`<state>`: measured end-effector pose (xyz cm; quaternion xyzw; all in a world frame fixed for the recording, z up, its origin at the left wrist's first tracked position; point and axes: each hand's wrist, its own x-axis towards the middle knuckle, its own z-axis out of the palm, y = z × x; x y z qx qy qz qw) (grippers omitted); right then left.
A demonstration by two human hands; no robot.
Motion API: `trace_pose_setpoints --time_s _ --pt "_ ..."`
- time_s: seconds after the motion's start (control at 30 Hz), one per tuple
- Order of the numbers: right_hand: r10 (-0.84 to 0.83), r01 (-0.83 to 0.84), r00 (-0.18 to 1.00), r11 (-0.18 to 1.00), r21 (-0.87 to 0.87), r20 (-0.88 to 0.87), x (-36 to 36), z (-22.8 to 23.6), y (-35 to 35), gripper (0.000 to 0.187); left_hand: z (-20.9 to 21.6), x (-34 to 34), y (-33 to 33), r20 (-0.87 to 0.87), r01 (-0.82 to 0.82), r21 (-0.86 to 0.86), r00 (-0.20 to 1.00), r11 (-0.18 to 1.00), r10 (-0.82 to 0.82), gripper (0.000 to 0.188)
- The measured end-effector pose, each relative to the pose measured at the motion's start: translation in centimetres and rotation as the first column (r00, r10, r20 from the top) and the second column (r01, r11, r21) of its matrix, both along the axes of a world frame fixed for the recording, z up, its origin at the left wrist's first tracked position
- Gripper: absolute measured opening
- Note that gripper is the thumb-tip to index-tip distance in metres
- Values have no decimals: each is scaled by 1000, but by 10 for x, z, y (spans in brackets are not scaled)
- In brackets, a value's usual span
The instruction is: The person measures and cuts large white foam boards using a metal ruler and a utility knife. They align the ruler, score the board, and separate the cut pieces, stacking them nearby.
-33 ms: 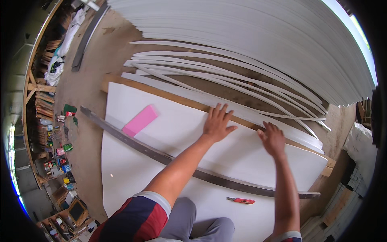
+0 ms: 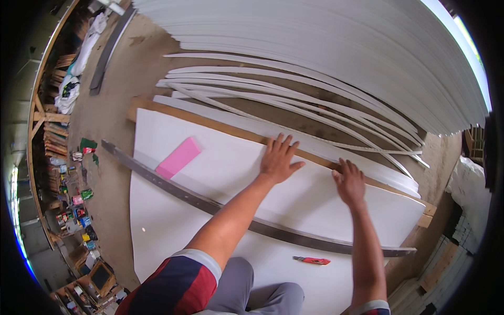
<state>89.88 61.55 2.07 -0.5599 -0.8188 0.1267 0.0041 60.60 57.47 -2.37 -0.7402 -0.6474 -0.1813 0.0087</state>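
A large white sheet lies flat before me. My left hand rests on it with fingers spread, their tips reaching its far edge. To the right, my right hand is open too, fingers stretched toward the same edge, and holds nothing. A long dark straightedge bar crosses the sheet, passing beneath both forearms. Left of my left hand lies a pink rectangular block. Near my knees sits a red utility knife, between the bar and me.
Beyond the sheet's far edge run a wooden board and several loose white strips. A tall stack of white sheets fills the far side. Cans and clutter line the left; a second dark bar lies far left.
The whole view has shifted very slightly, so things sit a little further left. Both hands keep their places at the sheet's far edge.
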Motion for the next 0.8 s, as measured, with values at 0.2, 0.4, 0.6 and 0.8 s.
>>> trace_pose_setpoints --time_s 0.2,0.4,0.6,0.8 --pt "-21 37 992 992 123 -127 0 -26 1 42 -6 7 17 119 59 -291 993 955 -25 60" --pt "-57 64 986 997 38 -157 -11 -33 4 31 -2 -4 15 85 19 -254 996 967 2 48" --pt "-73 70 988 997 -26 -137 -6 -30 5 33 0 -1 20 104 37 -319 995 947 -4 47" --pt "-56 63 989 997 48 -139 -4 -35 0 35 1 1 14 85 18 -336 996 942 12 48"
